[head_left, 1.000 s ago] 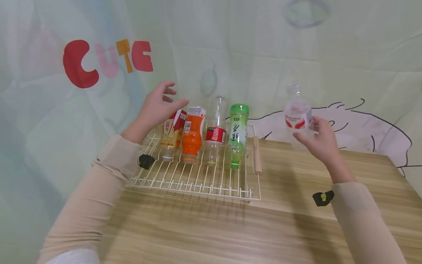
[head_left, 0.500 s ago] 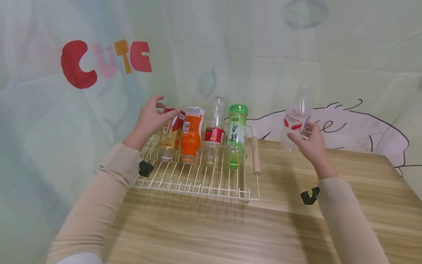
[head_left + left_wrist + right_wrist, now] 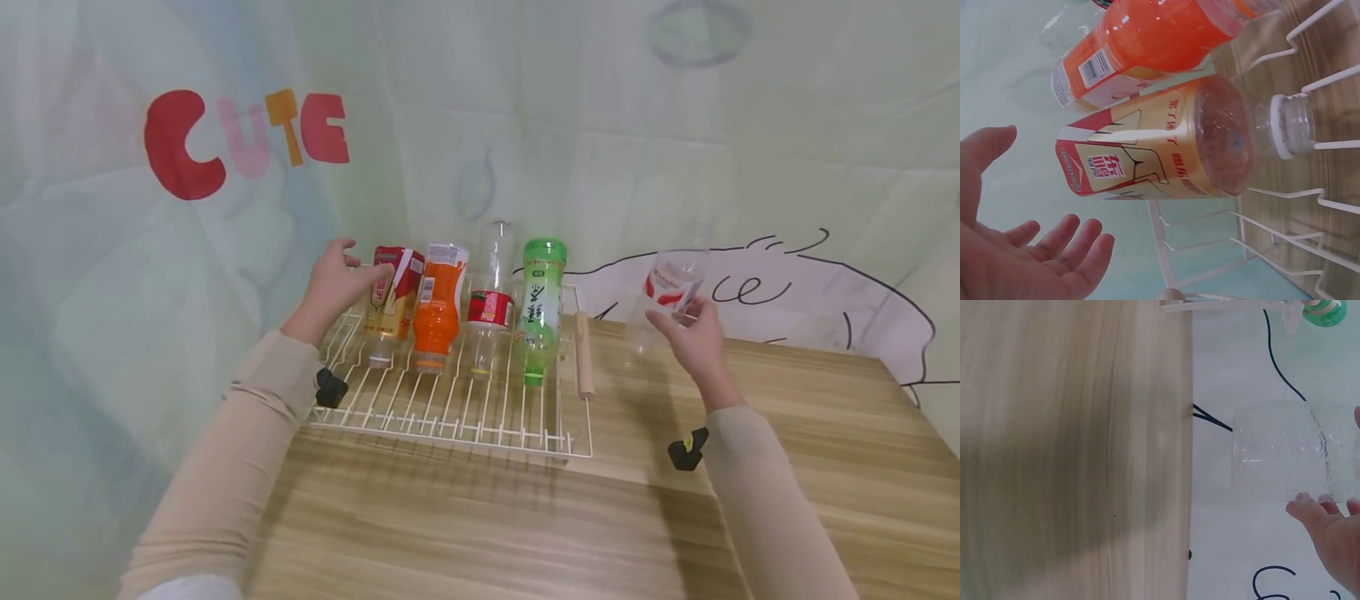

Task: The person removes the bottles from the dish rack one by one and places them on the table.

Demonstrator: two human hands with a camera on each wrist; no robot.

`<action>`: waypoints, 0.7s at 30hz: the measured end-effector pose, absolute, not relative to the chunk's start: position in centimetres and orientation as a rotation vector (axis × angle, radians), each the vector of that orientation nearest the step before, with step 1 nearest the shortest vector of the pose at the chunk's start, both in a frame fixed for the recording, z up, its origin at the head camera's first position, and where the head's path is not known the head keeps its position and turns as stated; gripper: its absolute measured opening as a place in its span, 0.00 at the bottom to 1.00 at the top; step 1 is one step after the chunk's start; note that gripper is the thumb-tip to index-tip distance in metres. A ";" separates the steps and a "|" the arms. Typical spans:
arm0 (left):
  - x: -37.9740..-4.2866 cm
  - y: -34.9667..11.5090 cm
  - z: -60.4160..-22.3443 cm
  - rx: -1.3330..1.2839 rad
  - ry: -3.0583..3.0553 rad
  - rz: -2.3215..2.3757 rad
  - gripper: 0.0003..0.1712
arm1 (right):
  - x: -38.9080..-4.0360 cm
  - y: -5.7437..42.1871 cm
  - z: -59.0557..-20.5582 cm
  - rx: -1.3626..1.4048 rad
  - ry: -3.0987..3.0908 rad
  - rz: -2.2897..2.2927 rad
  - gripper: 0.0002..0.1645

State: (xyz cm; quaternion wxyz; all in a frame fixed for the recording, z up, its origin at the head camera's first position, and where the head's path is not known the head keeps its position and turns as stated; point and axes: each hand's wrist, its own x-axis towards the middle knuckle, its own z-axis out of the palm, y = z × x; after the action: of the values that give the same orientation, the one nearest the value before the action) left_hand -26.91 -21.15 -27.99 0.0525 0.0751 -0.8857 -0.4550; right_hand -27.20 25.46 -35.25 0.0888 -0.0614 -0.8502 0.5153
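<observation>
Right grip [image 3: 699, 346] pinches the clear bottle [image 3: 670, 285]: probably light, slick, easily dented; best held mid-body. Left grip [image 3: 328, 289] is spread.

four bottles [image 3: 438, 310] in a rack [image 3: 585, 358] on the table [image 3: 450, 533], another bottle [image 3: 671, 287] right of it

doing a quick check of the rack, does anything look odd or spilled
One oddity: the four bottles in the wire rack sit neck-down, an unusual way up, while the clear bottle in the right hand is neck-up. I see no spill.
</observation>
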 end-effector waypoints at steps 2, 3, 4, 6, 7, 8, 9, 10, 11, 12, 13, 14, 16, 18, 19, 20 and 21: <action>-26.9 -21.3 -28.2 0.228 -2.709 -1.385 0.50 | -27.3 25.4 -35.6 -0.194 -2.526 1.541 0.53; -27.0 -21.4 -28.4 0.226 -2.719 -1.381 0.50 | -27.3 25.4 -35.7 -0.200 -2.523 1.544 0.53; -27.1 -21.5 -28.5 0.226 -2.729 -1.381 0.51 | -27.4 25.4 -35.9 -0.204 -2.522 1.548 0.53; -27.2 -21.7 -28.8 0.218 -2.754 -1.375 0.52 | -27.4 25.4 -36.1 -0.215 -2.518 1.555 0.53; -27.2 -21.8 -29.0 0.215 -2.768 -1.378 0.53 | -27.4 25.4 -36.2 -0.222 -2.516 1.560 0.53; -27.3 -21.9 -29.2 0.212 -2.783 -1.377 0.54 | -27.4 25.5 -36.3 -0.230 -2.516 1.563 0.53; -27.3 -22.0 -29.3 0.214 -2.802 -1.381 0.54 | -27.4 25.5 -36.4 -0.240 -2.519 1.565 0.53; -27.4 -22.1 -29.4 0.216 -2.820 -1.387 0.55 | -27.3 25.5 -36.5 -0.248 -2.521 1.565 0.53; -27.4 -22.1 -29.6 0.214 -2.836 -1.397 0.56 | -27.3 25.5 -36.6 -0.254 -2.523 1.567 0.53; -27.4 -22.2 -29.7 0.213 -2.853 -1.410 0.56 | -27.3 25.5 -36.7 -0.261 -2.524 1.569 0.53; -27.4 -22.3 -29.7 0.212 -2.869 -1.427 0.57 | -27.3 25.5 -36.8 -0.267 -2.525 1.572 0.54; -27.4 -22.3 -29.8 0.209 -2.883 -1.444 0.57 | -27.3 25.5 -36.8 -0.271 -2.528 1.572 0.54; -27.4 -22.4 -29.9 0.199 -2.908 -1.470 0.57 | -27.4 25.6 -37.0 -0.282 -2.530 1.576 0.54; -27.4 -22.5 -30.0 0.182 -2.930 -1.482 0.57 | -27.4 25.6 -37.2 -0.296 -2.534 1.579 0.54; -27.4 -22.6 -30.0 0.170 -2.942 -1.481 0.57 | -27.4 25.6 -37.2 -0.301 -2.537 1.580 0.54; -27.5 -22.6 -30.1 0.158 -2.953 -1.475 0.57 | -27.4 25.7 -37.3 -0.304 -2.540 1.581 0.54; -27.5 -22.7 -30.2 0.144 -2.970 -1.472 0.56 | -27.4 25.7 -37.4 -0.306 -2.543 1.583 0.54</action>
State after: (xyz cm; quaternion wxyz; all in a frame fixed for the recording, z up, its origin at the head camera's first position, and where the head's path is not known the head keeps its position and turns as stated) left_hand -27.52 -22.68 -30.17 -0.0881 0.0432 -0.8916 -0.4420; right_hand -27.40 25.68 -37.37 0.0654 -0.1015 -0.8427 0.5246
